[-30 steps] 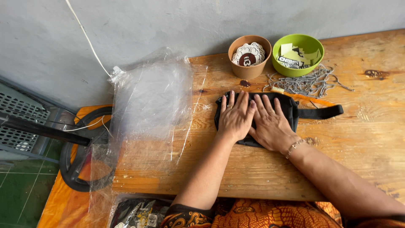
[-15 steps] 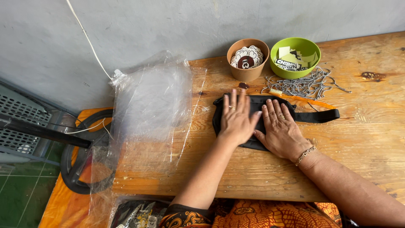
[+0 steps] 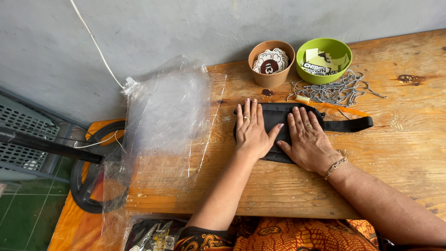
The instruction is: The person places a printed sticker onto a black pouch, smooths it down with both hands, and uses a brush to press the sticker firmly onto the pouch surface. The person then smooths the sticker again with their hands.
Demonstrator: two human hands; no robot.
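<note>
Worn wooden tabletop (image 3: 399, 153), with a clear crinkled plastic sheet (image 3: 162, 121) draped left of the small black fabric pouch (image 3: 278, 115) at its middle. Left hand (image 3: 252, 132) and right hand (image 3: 309, 142) spread flat on that pouch, now further apart than a second ago, smoothing it outward. Beyond the pouch: brown paper cup (image 3: 271, 62), lime-green plastic bowl (image 3: 324, 60).

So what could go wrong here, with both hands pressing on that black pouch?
1. The plastic bags hang over the table's left edge, so a nudge from the left hand might slide them off.
2. The chains and orange comb lie right behind the pouch; its strap could snag them if the right hand shifts it.
</note>
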